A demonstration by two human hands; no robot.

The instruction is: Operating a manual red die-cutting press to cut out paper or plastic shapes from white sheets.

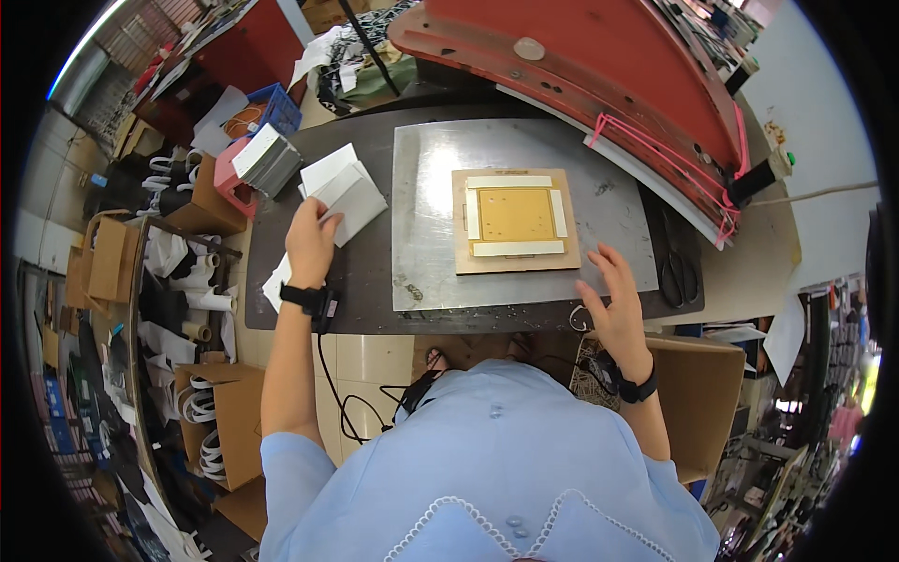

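Observation:
My left hand (310,234) is closed at the near-left edge of some pale flat sheets (346,201), thumb and fingers pinched on them. The sheets overlap at the left of a dark worktable. My right hand (613,304) hangs at the near right corner of a metal plate (426,187), holding nothing, with thumb and fingers apart. Between the hands, a square wooden board (461,225) lies on the plate. It carries a yellow panel (515,215) framed by white strips, and my right hand is just off its near right corner.
A red machine head (562,56) with pink cord (646,145) overhangs the far right. Black scissors (676,267) lie at the table's right. A grey-white stack (267,161) stands at the far left. Cardboard boxes (698,393) flank me below table height.

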